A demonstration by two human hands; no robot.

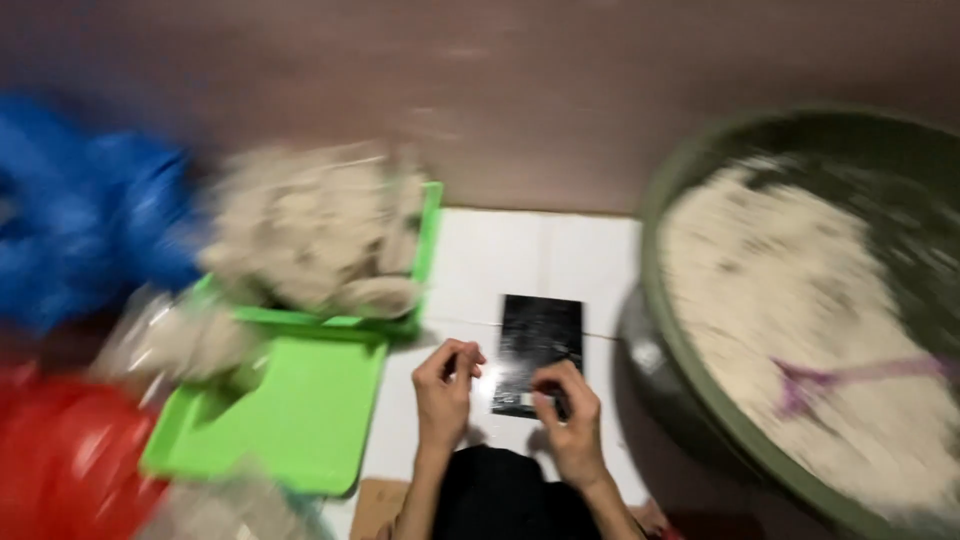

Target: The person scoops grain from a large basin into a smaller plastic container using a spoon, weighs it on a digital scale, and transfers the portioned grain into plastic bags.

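Observation:
The view is motion-blurred. My left hand [447,385] and my right hand [570,415] are raised close together over a white tiled floor [520,260], fingers pinched as if on something thin and clear that I cannot make out. Under and between them lies a flat black rectangular slab [540,340] on the tiles. An empty bright green tray [300,420] sits just left of my left hand.
A second green tray [330,320] behind the first is heaped with pale lumpy packets [310,235]. A big dark green basin [720,420] of pale grainy stuff with a purple scoop [830,378] fills the right. Blue bag [80,215] and red bag [60,460] at left; brown wall behind.

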